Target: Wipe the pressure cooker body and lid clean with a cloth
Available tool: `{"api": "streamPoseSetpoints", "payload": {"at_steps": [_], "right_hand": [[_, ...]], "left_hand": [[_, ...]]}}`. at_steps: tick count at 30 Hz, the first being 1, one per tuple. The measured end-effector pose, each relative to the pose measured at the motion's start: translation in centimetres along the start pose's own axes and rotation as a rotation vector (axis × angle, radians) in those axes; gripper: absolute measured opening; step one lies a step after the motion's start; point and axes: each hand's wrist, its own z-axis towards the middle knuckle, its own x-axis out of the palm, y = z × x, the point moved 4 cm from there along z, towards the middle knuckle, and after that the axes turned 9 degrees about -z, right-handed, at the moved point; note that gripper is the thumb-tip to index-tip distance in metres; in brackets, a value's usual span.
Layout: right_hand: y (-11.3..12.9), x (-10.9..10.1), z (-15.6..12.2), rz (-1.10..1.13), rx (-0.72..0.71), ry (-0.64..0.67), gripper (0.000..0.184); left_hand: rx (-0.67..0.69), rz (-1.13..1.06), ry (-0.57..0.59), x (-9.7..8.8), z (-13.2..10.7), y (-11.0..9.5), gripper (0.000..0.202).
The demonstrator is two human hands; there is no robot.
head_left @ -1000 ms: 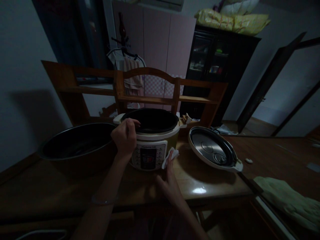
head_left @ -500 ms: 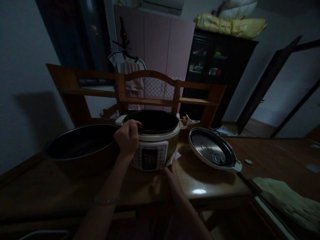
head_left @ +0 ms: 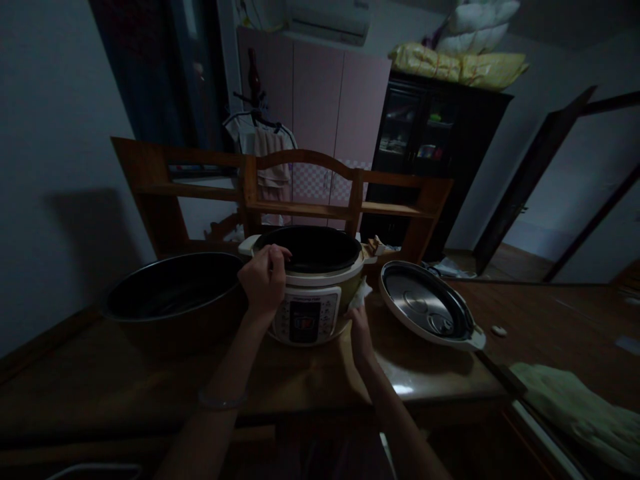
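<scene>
A cream and olive electric cooker [head_left: 320, 303] stands lidless on the wooden table [head_left: 425, 373], with a dark inner pot inside. My left hand [head_left: 265, 280] is closed on the cooker's front left rim. My right hand [head_left: 361, 330] presses a small white cloth [head_left: 361, 293] against the cooker's right side, fingers closed on the cloth. The cooker's lid [head_left: 427, 303] lies upside down on the table to the right, shiny inside facing up.
A wide dark metal basin [head_left: 170, 293] sits left of the cooker. A wooden shelf rack [head_left: 300, 200] stands behind it. A pale green cloth [head_left: 575, 407] lies at the right. A small white bit [head_left: 497, 330] lies near the lid. A dark cabinet [head_left: 440, 147] stands at the back.
My right hand has carried the white cloth from the cooker's front lower right up along its right side. My left hand stays on the rim. The view has shifted slightly.
</scene>
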Motion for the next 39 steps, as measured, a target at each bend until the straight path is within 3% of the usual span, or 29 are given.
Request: {"api": "streamPoseSetpoints", "payload": {"at_steps": [5,12,18,29,39], "right_hand": [[1.2,-0.4,1.5,0.017,0.023,-0.004,0.069],[4.2,1.3,-0.8,-0.091,-0.179,0.031,0.085],[5.6,2.0,-2.3,-0.224,-0.268,0.075,0.084],[3.6,2.5,-4.8,-0.321,-0.199,0.135,0.085],[0.0,2.3,-6.0,-0.225,-0.022,0.12,0.08]], "left_hand": [[-0.015,-0.019,-0.01,0.0,0.0,0.0,0.046],[0.007,-0.007,0.002,0.0,-0.1,-0.1,0.045],[0.019,-0.005,0.002,0.0,-0.1,-0.1,0.045],[0.016,0.012,0.019,0.0,-0.1,-0.2,0.046],[0.012,0.019,0.032,0.0,-0.1,-0.1,0.047]]}}
